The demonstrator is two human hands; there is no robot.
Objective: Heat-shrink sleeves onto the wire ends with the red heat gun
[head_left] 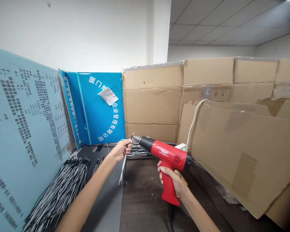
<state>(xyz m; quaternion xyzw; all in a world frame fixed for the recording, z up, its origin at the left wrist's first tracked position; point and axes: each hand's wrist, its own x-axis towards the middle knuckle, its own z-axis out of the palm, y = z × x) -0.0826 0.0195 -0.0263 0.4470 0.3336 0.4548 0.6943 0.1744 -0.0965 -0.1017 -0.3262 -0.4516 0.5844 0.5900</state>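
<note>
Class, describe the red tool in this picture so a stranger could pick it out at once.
In front of the stacked brown cardboard boxes, above a dark wood-grain tabletop, a person's right hand holds a red plastic heat gun with a black nozzle. Unlike the thin black-and-white wires in the left hand, it is bulky, with white DELIXI lettering and a black cord leaving its grip.

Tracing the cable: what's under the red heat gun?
Under the red heat gun: the dark wood-grain tabletop with pale specks, and a black cable dropping from the grip. The right hand and forearm hide the tabletop beneath them.
</note>
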